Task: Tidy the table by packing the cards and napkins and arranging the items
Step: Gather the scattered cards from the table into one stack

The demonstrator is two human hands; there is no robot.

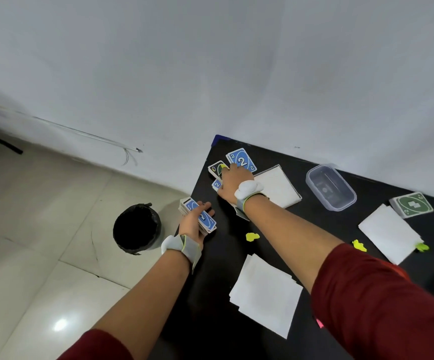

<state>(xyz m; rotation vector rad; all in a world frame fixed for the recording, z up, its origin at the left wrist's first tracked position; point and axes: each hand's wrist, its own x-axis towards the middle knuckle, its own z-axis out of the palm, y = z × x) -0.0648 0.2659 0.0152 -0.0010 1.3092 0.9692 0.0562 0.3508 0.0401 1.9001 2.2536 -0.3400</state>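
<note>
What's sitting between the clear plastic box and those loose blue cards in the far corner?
A white napkin lies flat between the plastic box and the blue cards, in the head view.

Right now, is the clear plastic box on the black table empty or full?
Empty: through the clear rectangular plastic box only the black table beneath shows, with nothing lying inside. Whether a lid is on it, cannot tell.
</note>
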